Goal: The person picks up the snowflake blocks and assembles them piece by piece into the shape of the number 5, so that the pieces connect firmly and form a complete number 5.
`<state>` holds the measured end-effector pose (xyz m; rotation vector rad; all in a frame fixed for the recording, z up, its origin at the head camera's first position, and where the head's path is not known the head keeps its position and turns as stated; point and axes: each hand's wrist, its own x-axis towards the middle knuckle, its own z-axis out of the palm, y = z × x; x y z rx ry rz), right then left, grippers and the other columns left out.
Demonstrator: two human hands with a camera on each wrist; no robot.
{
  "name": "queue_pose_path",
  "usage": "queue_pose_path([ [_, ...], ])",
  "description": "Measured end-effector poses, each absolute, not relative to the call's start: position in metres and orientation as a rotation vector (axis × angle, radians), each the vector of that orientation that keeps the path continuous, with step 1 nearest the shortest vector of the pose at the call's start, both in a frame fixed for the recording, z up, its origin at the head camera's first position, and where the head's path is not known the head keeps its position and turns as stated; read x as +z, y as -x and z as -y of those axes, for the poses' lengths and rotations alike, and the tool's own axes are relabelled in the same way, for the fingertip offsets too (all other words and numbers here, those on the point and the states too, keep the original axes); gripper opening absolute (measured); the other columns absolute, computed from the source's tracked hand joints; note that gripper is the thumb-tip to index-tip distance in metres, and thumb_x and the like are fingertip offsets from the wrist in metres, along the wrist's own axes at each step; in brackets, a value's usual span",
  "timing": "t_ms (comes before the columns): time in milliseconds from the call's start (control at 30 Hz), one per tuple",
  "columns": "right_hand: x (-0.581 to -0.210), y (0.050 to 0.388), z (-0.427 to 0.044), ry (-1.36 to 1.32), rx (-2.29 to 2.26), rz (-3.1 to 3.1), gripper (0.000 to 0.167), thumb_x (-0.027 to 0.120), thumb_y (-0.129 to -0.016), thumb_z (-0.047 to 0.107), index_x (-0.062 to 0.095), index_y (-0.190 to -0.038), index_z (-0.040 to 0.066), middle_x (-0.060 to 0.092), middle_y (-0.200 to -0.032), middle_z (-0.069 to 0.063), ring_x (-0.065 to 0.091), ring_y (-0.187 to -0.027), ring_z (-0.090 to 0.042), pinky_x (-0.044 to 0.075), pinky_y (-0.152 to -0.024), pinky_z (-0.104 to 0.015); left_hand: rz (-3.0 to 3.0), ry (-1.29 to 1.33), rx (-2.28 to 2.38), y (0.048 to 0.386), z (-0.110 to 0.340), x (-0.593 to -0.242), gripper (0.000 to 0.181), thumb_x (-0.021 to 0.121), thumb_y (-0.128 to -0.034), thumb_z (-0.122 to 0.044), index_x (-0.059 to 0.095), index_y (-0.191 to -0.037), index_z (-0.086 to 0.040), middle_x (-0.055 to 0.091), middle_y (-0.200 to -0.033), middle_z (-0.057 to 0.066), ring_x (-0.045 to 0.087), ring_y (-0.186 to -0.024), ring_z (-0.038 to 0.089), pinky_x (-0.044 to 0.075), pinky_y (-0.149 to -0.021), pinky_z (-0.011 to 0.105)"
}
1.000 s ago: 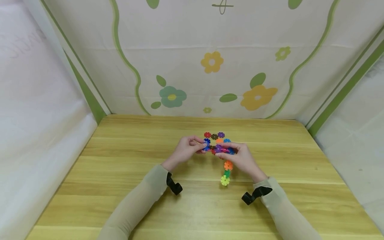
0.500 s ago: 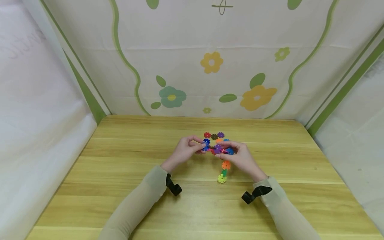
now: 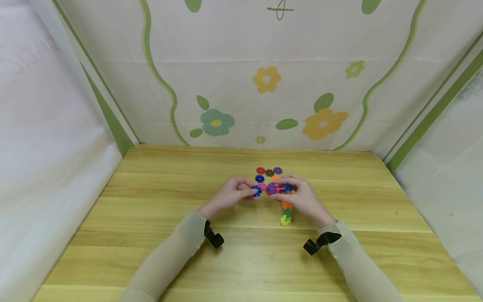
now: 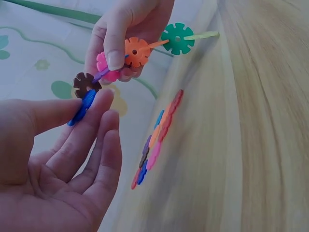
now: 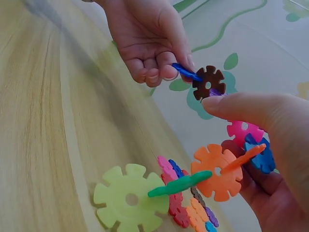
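Note:
My left hand [image 3: 233, 193] pinches a dark blue notched plastic disc [image 4: 82, 107] between thumb and fingers. The blue disc meets a brown disc [image 5: 209, 83], the near end of a chain of interlocking discs. My right hand [image 3: 302, 197] grips that chain at its purple disc [image 3: 271, 188], thumb on one side. Beyond the thumb the chain carries a pink disc [image 5: 245, 130], a blue disc [image 5: 260, 154] and orange discs [image 5: 216, 172]. A green disc [image 4: 177, 38] and a pale yellow disc [image 5: 130, 199] hang at its free end. The chain is held above the table.
Several notched discs lie flat on the wooden table [image 3: 170, 251] behind the hands, among them a red disc [image 3: 260, 170], a brown disc [image 3: 269, 173] and a purple disc [image 3: 278, 170]. A patterned cloth wall [image 3: 226, 84] rises at the table's back edge.
My left hand has shifted slightly towards the body and left with the blue disc. The chain's hanging yellow end swung left, then back right and a little up. My right hand stays nearly in place.

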<state>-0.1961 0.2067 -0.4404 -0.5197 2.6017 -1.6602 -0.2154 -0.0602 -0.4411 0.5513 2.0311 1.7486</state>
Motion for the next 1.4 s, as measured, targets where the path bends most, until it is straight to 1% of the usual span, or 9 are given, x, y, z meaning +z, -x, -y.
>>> queue_pose_path([
  [267,-0.438,0.204,-0.198,0.586,-1.561,-2.578,0.042,0.089,-0.081,0.028,0.076,-0.12,0.02,0.065,-0.12,0.004,0.054,-0.12,-0.022,0.042,-0.105,-0.054,-1.962,-0.668,1.643,0.214,0.075,-0.445,0.016,0.062,-0.1032,-0.01,0.066,-0.104,0.005,0.072,-0.105,0.024,0.068,-0.101,0.042,0.056,-0.09,0.048],
  [500,-0.43,0.221,-0.18,0.72,-1.477,-2.554,0.049,0.088,-0.083,0.019,0.071,-0.129,0.014,0.058,-0.134,0.003,0.051,-0.126,-0.025,0.042,-0.106,-0.053,-2.045,-0.644,1.564,0.212,0.091,-0.45,0.018,0.063,-0.1033,-0.016,0.069,-0.103,0.001,0.071,-0.104,0.02,0.068,-0.098,0.035,0.057,-0.088,0.042],
  [633,-0.428,0.232,-0.168,0.76,-1.448,-2.572,0.054,0.088,-0.083,0.019,0.068,-0.133,0.017,0.056,-0.137,0.002,0.052,-0.126,-0.024,0.044,-0.105,-0.05,-2.096,-0.539,1.601,0.208,0.099,-0.45,0.02,0.065,-0.1026,-0.019,0.069,-0.106,0.0,0.07,-0.105,0.018,0.066,-0.099,0.033,0.056,-0.089,0.042],
  [767,-0.428,0.239,-0.162,0.745,-1.495,-2.535,0.055,0.087,-0.084,0.015,0.066,-0.135,0.02,0.057,-0.137,0.001,0.053,-0.127,-0.028,0.043,-0.106,-0.054,-2.111,-0.432,1.662,0.206,0.107,-0.451,0.02,0.065,-0.1023,-0.018,0.068,-0.109,0.001,0.07,-0.106,0.017,0.066,-0.101,0.032,0.054,-0.092,0.042],
  [833,-0.429,0.241,-0.162,0.704,-1.524,-2.513,0.055,0.087,-0.084,0.018,0.066,-0.135,0.022,0.058,-0.138,0.001,0.053,-0.128,-0.032,0.043,-0.106,-0.056,-2.109,-0.39,1.695,0.206,0.111,-0.452,0.02,0.065,-0.1023,-0.017,0.067,-0.11,0.002,0.07,-0.107,0.018,0.066,-0.102,0.032,0.054,-0.092,0.041],
  [967,-0.434,0.243,-0.171,0.624,-1.6,-2.465,0.061,0.088,-0.083,0.029,0.064,-0.138,0.02,0.059,-0.14,-0.009,0.05,-0.131,-0.039,0.039,-0.107,-0.06,-2.088,-0.314,1.78,0.206,0.116,-0.454,0.021,0.064,-0.1027,-0.013,0.064,-0.114,0.005,0.069,-0.111,0.022,0.067,-0.104,0.033,0.055,-0.094,0.041],
  [1100,-0.442,0.245,-0.189,0.553,-1.635,-2.473,0.061,0.086,-0.084,0.034,0.063,-0.137,0.013,0.061,-0.136,-0.016,0.054,-0.127,-0.04,0.044,-0.105,-0.056,-2.07,-0.252,1.856,0.207,0.12,-0.455,0.021,0.063,-0.1028,-0.01,0.062,-0.114,0.007,0.068,-0.113,0.026,0.066,-0.104,0.036,0.054,-0.094,0.044],
  [1233,-0.449,0.246,-0.207,0.49,-1.573,-2.538,0.053,0.084,-0.088,0.028,0.066,-0.132,0.006,0.064,-0.133,-0.013,0.061,-0.117,-0.034,0.05,-0.098,-0.05,-2.07,-0.186,1.914,0.208,0.119,-0.456,0.017,0.065,-0.1008,-0.008,0.063,-0.11,0.007,0.068,-0.112,0.028,0.067,-0.101,0.036,0.055,-0.093,0.044],
  [1400,-0.457,0.244,-0.225,0.497,-1.434,-2.626,0.043,0.084,-0.087,0.023,0.071,-0.124,0.003,0.07,-0.121,-0.01,0.065,-0.107,-0.029,0.055,-0.092,-0.043,-2.059,-0.099,1.94,0.208,0.115,-0.458,0.015,0.068,-0.0987,-0.008,0.064,-0.107,0.005,0.071,-0.109,0.023,0.069,-0.098,0.029,0.056,-0.091,0.039],
])
